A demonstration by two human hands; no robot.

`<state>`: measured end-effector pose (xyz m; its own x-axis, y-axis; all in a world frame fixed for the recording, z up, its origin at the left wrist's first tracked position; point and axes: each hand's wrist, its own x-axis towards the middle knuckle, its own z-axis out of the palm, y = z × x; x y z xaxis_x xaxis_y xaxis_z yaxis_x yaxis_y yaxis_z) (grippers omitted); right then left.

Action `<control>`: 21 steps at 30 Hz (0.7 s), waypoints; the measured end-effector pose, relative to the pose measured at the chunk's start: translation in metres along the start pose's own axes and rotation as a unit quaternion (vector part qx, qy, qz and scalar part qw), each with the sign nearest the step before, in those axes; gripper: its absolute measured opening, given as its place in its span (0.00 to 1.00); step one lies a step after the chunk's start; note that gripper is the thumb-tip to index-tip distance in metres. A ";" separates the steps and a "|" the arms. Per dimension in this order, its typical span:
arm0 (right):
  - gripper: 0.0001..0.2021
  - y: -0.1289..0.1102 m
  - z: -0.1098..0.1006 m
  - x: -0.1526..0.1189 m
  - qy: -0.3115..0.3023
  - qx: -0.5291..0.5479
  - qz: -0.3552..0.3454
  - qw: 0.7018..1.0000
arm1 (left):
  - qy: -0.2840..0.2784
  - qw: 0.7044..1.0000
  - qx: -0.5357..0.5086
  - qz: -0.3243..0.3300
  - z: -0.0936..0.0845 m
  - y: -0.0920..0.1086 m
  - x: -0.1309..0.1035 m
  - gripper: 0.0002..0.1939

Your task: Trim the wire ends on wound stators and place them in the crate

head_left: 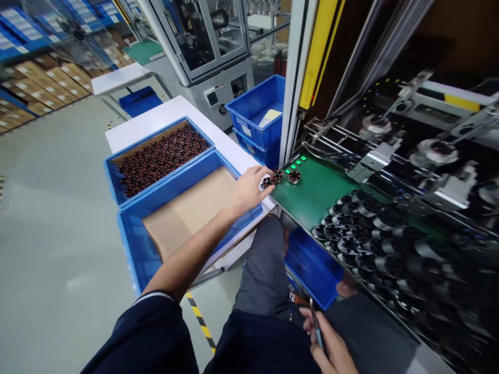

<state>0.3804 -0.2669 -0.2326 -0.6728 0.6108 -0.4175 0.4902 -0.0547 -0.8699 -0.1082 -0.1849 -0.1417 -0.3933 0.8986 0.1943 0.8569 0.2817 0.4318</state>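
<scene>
My left hand (251,187) reaches to the near left corner of the green work surface (312,189). Its thumb and fingers close around a few small copper-wound motor stators (273,178). Just right of them, one more stator (294,177) stands apart on the green surface. Low in front of my body, my right hand (329,345) grips a slim tool with a dark tip and a bluish handle (317,330); its exact kind does not show. Many silvery, round motor housings (362,228) are stacked on the right of the green surface.
To the left, a blue bin (113,171) full of copper-wound stators adjoins another blue bin (127,244) with cardboard on its bottom. Stacked blue crates (255,117) stand behind. Machine grippers and rails (380,156) overhang the green surface. Under it is a blue bin (312,265).
</scene>
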 end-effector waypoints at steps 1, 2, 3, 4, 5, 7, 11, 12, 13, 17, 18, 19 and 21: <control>0.32 -0.006 -0.001 -0.002 -0.020 -0.004 0.004 1.000 | -0.018 0.999 0.024 0.031 0.011 0.013 0.011 0.21; 0.33 -0.011 -0.002 -0.004 -0.034 -0.007 0.008 0.999 | -0.037 0.997 0.051 0.048 0.023 0.025 0.023 0.24; 0.33 -0.015 -0.003 -0.007 -0.036 -0.011 0.011 0.999 | -0.055 0.994 0.077 0.053 0.036 0.035 0.034 0.27; 0.34 -0.016 -0.003 -0.011 -0.028 -0.018 0.014 0.999 | -0.071 0.992 0.097 0.050 0.048 0.043 0.045 0.28; 0.34 -0.016 -0.004 -0.015 -0.018 -0.024 0.017 0.999 | -0.083 0.990 0.109 0.045 0.059 0.048 0.055 0.27; 0.34 -0.012 -0.006 -0.024 0.012 -0.035 0.029 0.999 | -0.093 0.989 0.110 0.038 0.073 0.052 0.070 0.22; 0.29 -0.011 -0.011 -0.040 0.081 -0.017 0.054 0.995 | -0.086 0.992 0.083 0.049 0.079 0.054 0.078 0.08; 0.28 -0.015 -0.013 -0.042 0.099 -0.001 0.056 0.994 | -0.084 0.993 0.072 0.052 0.078 0.058 0.073 0.07; 0.27 -0.022 -0.014 -0.042 0.116 0.020 0.053 0.992 | -0.077 0.994 0.044 0.057 0.077 0.064 0.062 0.07; 0.21 -0.062 -0.023 -0.033 0.202 0.086 -0.028 0.975 | -0.013 0.963 -0.242 0.118 0.071 0.117 -0.016 0.15; 0.17 -0.072 -0.026 -0.028 0.245 0.112 -0.064 0.961 | -0.015 0.945 -0.301 0.129 0.066 0.134 -0.041 0.17; 0.14 -0.081 -0.029 -0.022 0.281 0.144 -0.100 0.943 | -0.019 0.929 -0.342 0.140 0.060 0.150 -0.065 0.18; 0.09 -0.097 -0.035 -0.012 0.343 0.187 -0.155 0.907 | -0.035 0.909 -0.382 0.161 0.048 0.179 -0.106 0.17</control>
<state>0.3601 -0.2411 -0.1340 -0.1802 0.9835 0.0125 0.0280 0.0178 -0.9994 0.1024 -0.2135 -0.1269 -0.1171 0.9198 0.3744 0.4309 -0.2926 0.8537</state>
